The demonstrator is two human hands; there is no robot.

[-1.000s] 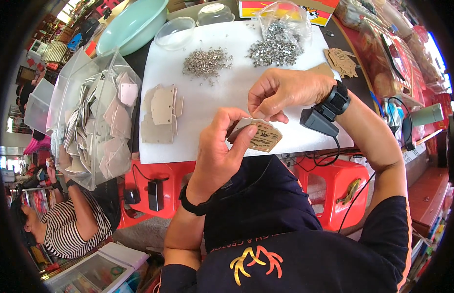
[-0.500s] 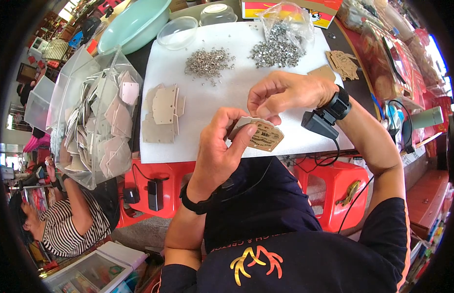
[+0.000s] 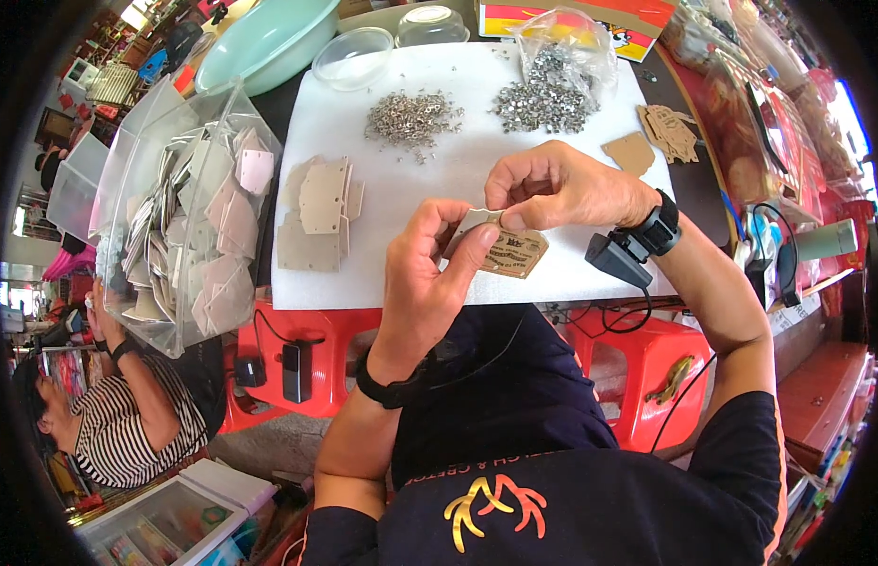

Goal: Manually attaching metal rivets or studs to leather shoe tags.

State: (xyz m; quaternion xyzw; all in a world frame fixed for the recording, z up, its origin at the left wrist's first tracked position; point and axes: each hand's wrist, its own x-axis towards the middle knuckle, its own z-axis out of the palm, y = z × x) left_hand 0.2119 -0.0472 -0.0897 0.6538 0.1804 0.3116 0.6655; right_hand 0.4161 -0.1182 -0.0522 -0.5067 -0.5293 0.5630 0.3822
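A white mat [image 3: 458,179] covers the table, a clear tub [image 3: 184,217] of cards at its left; above its near edge the left hand [image 3: 425,283] and right hand [image 3: 552,184] both pinch one tan tag [image 3: 510,253]

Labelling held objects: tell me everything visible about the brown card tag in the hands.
The card tag is a small flat piece of tan cardboard with angled corners and dark print on its upper face. It lies roughly level above the near edge of the white mat, not resting on it. The left hand pinches its left end, where a pale layer shows under the thumb; the right hand pinches its top edge with fingertips. Its underside is hidden.
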